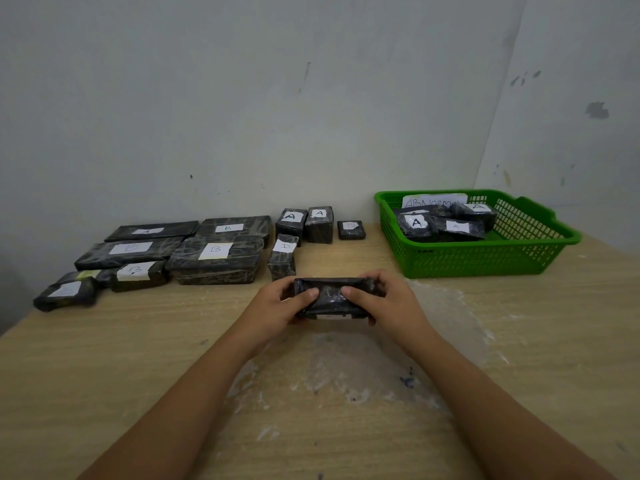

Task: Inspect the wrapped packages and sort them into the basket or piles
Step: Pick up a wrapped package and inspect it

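Black wrapped package (331, 297) held just above the surface (485, 358), mid-inspection — left hand (280, 303) and right hand (384, 299) both grip its ends. Sorting looks nearly done: lettered piles (214, 254) at left, several packages already in the green basket (485, 261) — no unsorted ones visible.

both hands (284, 303) (384, 299) grip a black package (330, 297) above the table (138, 358).
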The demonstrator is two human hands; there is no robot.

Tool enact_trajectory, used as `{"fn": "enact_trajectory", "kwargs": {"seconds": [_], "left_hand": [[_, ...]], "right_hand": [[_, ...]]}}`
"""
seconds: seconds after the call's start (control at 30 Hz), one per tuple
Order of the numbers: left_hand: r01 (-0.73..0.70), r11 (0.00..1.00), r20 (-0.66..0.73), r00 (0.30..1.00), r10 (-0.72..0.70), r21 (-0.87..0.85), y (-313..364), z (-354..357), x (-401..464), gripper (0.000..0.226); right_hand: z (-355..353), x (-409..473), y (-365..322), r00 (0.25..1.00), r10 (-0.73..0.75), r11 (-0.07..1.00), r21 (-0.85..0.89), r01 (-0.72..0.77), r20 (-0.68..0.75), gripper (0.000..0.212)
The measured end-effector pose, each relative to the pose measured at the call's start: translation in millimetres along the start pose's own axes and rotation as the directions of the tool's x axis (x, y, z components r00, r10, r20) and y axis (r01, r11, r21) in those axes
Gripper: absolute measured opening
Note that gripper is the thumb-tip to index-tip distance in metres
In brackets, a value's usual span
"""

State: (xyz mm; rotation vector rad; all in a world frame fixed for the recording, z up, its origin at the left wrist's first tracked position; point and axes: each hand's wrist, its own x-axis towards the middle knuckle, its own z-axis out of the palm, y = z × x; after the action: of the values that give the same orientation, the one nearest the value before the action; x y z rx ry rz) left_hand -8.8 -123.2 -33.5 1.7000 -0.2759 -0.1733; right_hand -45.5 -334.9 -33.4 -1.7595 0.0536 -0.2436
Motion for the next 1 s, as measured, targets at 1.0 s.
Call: {"fn": "enact_trajectory", "kwargs": {"seconds": [1.0], "left_hand": [[0.031,0.999,-0.045,0.998,-0.031,0.006,12,-6,-6,0.04]], "right_hand": [[-5,-3,-11,0.979,-0.187,0.978,0.107,0.177,0.081,0.051]]}}
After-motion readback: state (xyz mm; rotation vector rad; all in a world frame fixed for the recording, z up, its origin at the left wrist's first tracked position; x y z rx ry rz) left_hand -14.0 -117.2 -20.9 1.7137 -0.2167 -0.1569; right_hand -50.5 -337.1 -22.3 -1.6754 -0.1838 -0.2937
